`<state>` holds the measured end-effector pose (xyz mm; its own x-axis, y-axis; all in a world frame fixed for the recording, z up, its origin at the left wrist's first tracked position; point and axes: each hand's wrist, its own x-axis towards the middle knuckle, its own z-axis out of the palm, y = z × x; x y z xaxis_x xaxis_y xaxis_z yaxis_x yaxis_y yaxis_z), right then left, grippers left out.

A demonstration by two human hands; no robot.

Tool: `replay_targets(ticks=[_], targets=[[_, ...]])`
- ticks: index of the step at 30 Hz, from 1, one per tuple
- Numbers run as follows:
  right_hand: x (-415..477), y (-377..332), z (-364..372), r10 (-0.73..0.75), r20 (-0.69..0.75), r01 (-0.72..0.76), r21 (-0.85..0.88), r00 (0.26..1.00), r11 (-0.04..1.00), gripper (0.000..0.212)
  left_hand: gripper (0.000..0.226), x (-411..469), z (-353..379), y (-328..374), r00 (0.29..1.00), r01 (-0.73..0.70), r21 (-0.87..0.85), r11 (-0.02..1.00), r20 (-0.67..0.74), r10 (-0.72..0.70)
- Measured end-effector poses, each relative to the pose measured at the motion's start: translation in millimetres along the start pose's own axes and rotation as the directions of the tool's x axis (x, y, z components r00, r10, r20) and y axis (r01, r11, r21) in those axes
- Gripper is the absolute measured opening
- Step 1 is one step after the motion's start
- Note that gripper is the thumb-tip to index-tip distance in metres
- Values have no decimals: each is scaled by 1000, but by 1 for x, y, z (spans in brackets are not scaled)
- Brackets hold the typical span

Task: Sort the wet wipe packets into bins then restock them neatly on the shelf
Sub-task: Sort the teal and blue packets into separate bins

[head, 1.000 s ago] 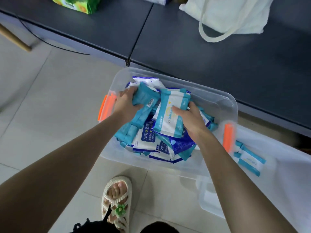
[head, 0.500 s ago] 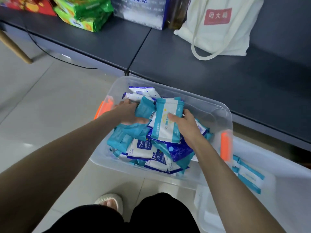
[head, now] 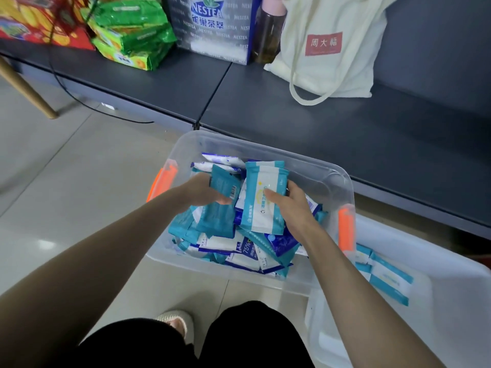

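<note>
My left hand (head: 204,191) is curled round a teal packet (head: 225,208), thumb across its face beside the barcode. My right hand (head: 295,208) pinches a white-and-teal packet (head: 264,200) by its lower half, standing it nearly upright. Both sit just above the heap of wet wipe packets (head: 239,248) in the clear bin (head: 332,173) directly beneath my hands.

These look like light, soft film pouches, squashy in the middle and probably slick. I judge the best hold is across the flat faces, thumb on one side and fingers behind, not on the thin crimped ends, which could slide out. The loose heap will likely shift as I pull from it.

To the right of my right hand, past the orange latch (head: 346,229) on the bin's end, a second bin (head: 457,301) holds a few matching white-and-teal packets (head: 388,280) lying flat. That wall and latch are what my right hand must clear.

Beyond both hands runs the dark shelf (head: 318,134), bare near the bin. At its back stand a cream tote bag (head: 332,49), a Nestea box (head: 212,25) and green biscuit packs (head: 132,35).
</note>
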<state>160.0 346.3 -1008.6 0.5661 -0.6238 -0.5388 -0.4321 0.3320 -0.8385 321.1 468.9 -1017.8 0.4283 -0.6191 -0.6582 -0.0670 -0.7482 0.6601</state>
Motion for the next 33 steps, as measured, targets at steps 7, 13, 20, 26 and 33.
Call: replay_targets(ticks=[7,13,20,26,33], targets=[[-11,-12,-14,-3,18,1,116,1000,993,31,12,-43,-12,21,993,-97,-309,946,33,113],[-22,-41,-49,-9,-37,17,226,999,974,29,39,-48,2,70,980,-195,-367,910,-47,191],[-81,-62,-107,172,-139,-143,195,975,970,26,25,-76,48,133,993,-107,-389,915,5,118],[-137,-42,-177,349,-231,-313,178,908,933,27,31,-108,107,171,973,-28,-280,959,211,90],[-157,22,-293,386,-225,-381,63,895,922,15,39,-99,240,186,966,-126,-43,991,220,132]])
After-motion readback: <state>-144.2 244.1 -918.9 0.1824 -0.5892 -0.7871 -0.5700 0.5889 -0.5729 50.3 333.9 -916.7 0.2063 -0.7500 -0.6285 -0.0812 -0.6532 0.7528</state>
